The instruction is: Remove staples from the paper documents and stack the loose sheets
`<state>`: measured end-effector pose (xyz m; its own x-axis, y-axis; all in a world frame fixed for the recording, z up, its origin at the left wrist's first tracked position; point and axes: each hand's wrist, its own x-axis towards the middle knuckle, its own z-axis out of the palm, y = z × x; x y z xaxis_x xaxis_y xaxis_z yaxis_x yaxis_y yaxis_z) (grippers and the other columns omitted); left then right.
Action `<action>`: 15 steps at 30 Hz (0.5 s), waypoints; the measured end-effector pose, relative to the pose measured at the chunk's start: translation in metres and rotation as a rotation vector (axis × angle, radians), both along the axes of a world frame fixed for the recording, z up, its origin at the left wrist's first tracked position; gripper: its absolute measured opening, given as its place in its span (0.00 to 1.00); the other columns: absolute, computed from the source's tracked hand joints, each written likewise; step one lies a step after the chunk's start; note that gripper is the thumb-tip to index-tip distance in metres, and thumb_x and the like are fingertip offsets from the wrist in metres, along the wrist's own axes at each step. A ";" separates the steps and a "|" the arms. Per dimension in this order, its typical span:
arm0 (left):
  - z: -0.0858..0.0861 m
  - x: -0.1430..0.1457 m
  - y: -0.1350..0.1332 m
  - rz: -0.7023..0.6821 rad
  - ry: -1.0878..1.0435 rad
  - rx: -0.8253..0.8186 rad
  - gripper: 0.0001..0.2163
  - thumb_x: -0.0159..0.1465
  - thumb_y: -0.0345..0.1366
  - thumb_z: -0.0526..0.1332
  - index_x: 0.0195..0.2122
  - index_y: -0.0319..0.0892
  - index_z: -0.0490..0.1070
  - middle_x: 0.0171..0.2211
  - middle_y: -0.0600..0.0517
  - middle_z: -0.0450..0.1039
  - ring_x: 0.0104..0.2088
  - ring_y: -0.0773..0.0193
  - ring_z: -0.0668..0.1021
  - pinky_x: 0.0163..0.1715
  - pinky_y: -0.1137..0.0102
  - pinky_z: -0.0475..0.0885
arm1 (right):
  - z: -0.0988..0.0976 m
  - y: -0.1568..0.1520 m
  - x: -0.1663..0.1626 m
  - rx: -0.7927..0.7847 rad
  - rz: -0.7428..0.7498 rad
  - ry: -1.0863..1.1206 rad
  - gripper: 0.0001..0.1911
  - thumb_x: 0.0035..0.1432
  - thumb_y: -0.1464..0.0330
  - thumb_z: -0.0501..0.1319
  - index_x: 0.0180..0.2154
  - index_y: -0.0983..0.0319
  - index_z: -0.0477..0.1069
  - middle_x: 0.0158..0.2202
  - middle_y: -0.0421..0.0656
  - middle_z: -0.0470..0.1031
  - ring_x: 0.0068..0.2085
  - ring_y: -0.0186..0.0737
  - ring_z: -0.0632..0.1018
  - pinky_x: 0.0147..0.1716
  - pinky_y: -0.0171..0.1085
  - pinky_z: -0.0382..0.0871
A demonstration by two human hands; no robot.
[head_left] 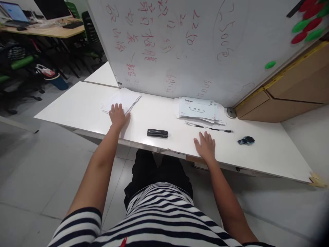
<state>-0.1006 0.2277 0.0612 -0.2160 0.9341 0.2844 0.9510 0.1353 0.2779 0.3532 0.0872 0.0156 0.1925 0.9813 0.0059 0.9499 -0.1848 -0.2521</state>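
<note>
My left hand (118, 116) lies with fingers spread on the near edge of a stack of white paper sheets (123, 98) at the left of the white table. My right hand (206, 146) rests open on the bare tabletop, fingers apart and nothing in them. Between the two hands sits a black stapler (157, 133). Beyond my right hand is a pile of printed papers (197, 109) with a pale blue top sheet. In front of that pile lies a thin black-and-clear pen (218, 129).
A dark wristwatch (246, 140) lies on the white table (272, 151) to the right. Behind the table stands a whiteboard (190, 41) with red and black writing and magnets. Brown cardboard boxes (295, 85) stand at the back right. A blue bin (58, 81) is on the floor at left.
</note>
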 end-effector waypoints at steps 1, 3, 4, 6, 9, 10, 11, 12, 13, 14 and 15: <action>-0.005 -0.005 0.000 0.040 -0.011 -0.013 0.32 0.62 0.49 0.54 0.63 0.36 0.53 0.65 0.35 0.53 0.65 0.41 0.52 0.59 0.45 0.50 | 0.000 0.000 0.000 0.005 0.000 -0.004 0.34 0.64 0.50 0.40 0.65 0.61 0.53 0.69 0.50 0.45 0.68 0.53 0.47 0.63 0.56 0.40; -0.017 -0.010 -0.002 0.100 -0.043 -0.001 0.33 0.63 0.51 0.51 0.64 0.35 0.51 0.62 0.35 0.57 0.63 0.42 0.57 0.60 0.46 0.49 | -0.002 0.001 0.000 0.019 0.001 -0.010 0.34 0.64 0.51 0.40 0.64 0.61 0.54 0.69 0.51 0.46 0.68 0.54 0.48 0.63 0.56 0.41; -0.021 -0.010 -0.002 0.120 -0.050 0.014 0.34 0.63 0.52 0.50 0.65 0.35 0.50 0.61 0.35 0.60 0.62 0.43 0.60 0.60 0.46 0.49 | -0.003 0.001 0.001 0.027 -0.001 -0.014 0.34 0.64 0.51 0.40 0.64 0.61 0.55 0.69 0.51 0.47 0.68 0.54 0.48 0.63 0.57 0.41; -0.027 -0.010 -0.002 0.146 -0.046 0.040 0.36 0.63 0.54 0.51 0.66 0.35 0.47 0.58 0.35 0.65 0.60 0.44 0.64 0.61 0.46 0.47 | -0.006 0.001 0.002 0.036 -0.003 -0.022 0.34 0.64 0.51 0.40 0.64 0.62 0.55 0.68 0.53 0.47 0.68 0.55 0.49 0.62 0.58 0.42; -0.030 -0.010 0.001 0.162 -0.039 0.048 0.38 0.62 0.56 0.51 0.66 0.36 0.47 0.53 0.37 0.69 0.57 0.45 0.67 0.61 0.46 0.46 | -0.007 0.002 0.003 0.025 -0.008 -0.027 0.34 0.64 0.51 0.40 0.64 0.62 0.55 0.68 0.54 0.48 0.68 0.56 0.49 0.62 0.58 0.42; -0.030 -0.010 0.002 0.164 -0.036 0.053 0.38 0.62 0.56 0.51 0.66 0.36 0.47 0.52 0.37 0.70 0.56 0.45 0.67 0.60 0.46 0.46 | -0.007 0.002 0.003 0.020 -0.008 -0.026 0.34 0.64 0.51 0.40 0.64 0.62 0.55 0.68 0.53 0.48 0.68 0.56 0.49 0.62 0.58 0.42; -0.030 -0.011 0.002 0.164 -0.032 0.060 0.37 0.62 0.56 0.51 0.65 0.36 0.48 0.51 0.37 0.71 0.55 0.45 0.68 0.60 0.46 0.46 | -0.006 0.002 0.002 0.017 -0.009 -0.023 0.34 0.64 0.51 0.40 0.64 0.62 0.55 0.68 0.53 0.47 0.68 0.56 0.49 0.62 0.58 0.42; -0.031 -0.012 0.002 0.163 -0.029 0.067 0.37 0.62 0.56 0.51 0.65 0.36 0.49 0.50 0.37 0.71 0.55 0.44 0.68 0.60 0.46 0.46 | -0.005 0.002 0.002 0.016 -0.009 -0.019 0.34 0.64 0.51 0.40 0.64 0.62 0.55 0.68 0.53 0.47 0.68 0.56 0.48 0.62 0.58 0.42; -0.031 -0.012 0.002 0.162 -0.026 0.073 0.36 0.62 0.55 0.51 0.64 0.36 0.51 0.50 0.38 0.71 0.55 0.44 0.68 0.60 0.46 0.47 | -0.004 0.001 0.001 0.014 -0.009 -0.014 0.34 0.64 0.51 0.40 0.64 0.62 0.55 0.68 0.53 0.47 0.68 0.55 0.48 0.62 0.58 0.41; -0.032 -0.012 0.001 0.158 -0.026 0.079 0.35 0.62 0.55 0.51 0.64 0.36 0.52 0.50 0.38 0.71 0.55 0.44 0.68 0.60 0.46 0.47 | -0.003 0.001 0.000 0.013 -0.010 -0.009 0.34 0.64 0.51 0.40 0.64 0.62 0.55 0.69 0.53 0.47 0.68 0.55 0.48 0.63 0.57 0.41; -0.032 -0.012 0.001 0.155 -0.029 0.083 0.34 0.62 0.55 0.51 0.63 0.37 0.54 0.50 0.38 0.71 0.55 0.44 0.68 0.60 0.46 0.47 | -0.002 0.000 0.000 0.012 -0.010 -0.004 0.34 0.64 0.51 0.40 0.64 0.62 0.55 0.69 0.53 0.47 0.68 0.55 0.48 0.63 0.57 0.41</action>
<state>-0.1127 0.2283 0.0292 -0.3647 0.8626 0.3507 0.9119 0.2547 0.3217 0.3531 0.0877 0.0135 0.2027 0.9791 0.0181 0.9490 -0.1918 -0.2504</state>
